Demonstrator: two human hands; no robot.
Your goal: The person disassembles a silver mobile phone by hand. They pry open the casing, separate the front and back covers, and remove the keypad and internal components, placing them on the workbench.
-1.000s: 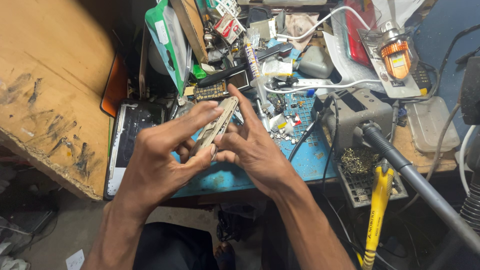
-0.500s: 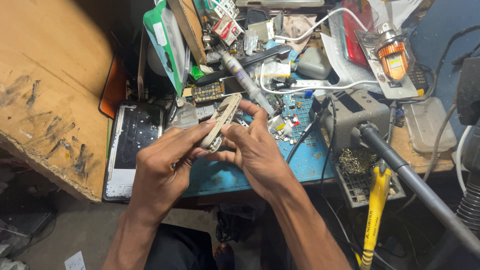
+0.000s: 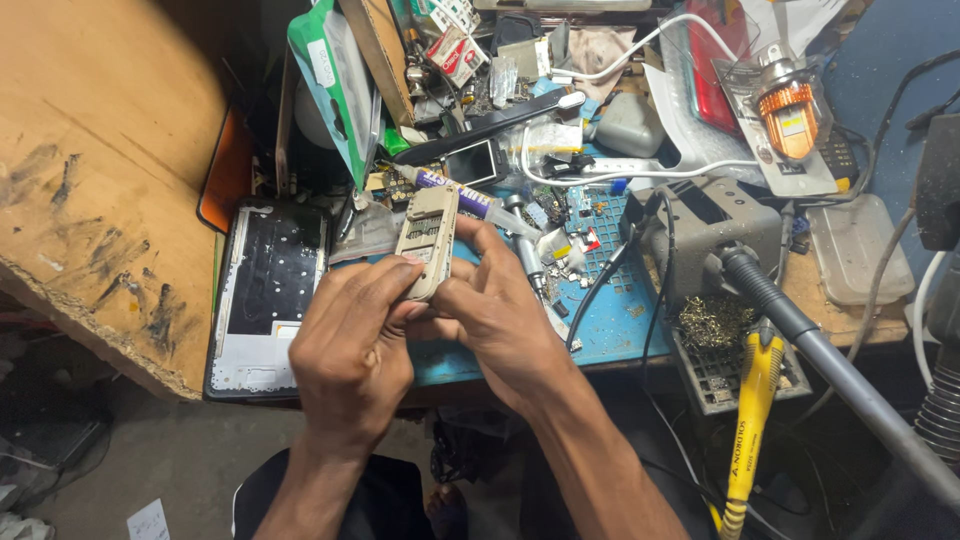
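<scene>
Both my hands grip a small beige phone housing (image 3: 427,240) above the front edge of the blue work mat (image 3: 610,330). My left hand (image 3: 352,350) pinches its lower end from the left, thumb and fingers curled on it. My right hand (image 3: 500,320) clasps the same end from the right, with the thumb against its face. The housing stands nearly upright, keypad frame towards me. Its lower end is hidden by my fingers.
A black-and-white tablet frame (image 3: 262,300) lies left of the mat. A grey soldering station (image 3: 705,235) and a yellow-handled tool (image 3: 750,400) stand on the right. Cluttered parts, a green pouch (image 3: 335,85), cables and a small screen (image 3: 472,162) fill the back. A wooden board (image 3: 100,170) is at left.
My hands have moved down and towards me with the housing. The housing has turned from a tilted, edge-on pose to nearly upright. My left fingers have curled tighter.
</scene>
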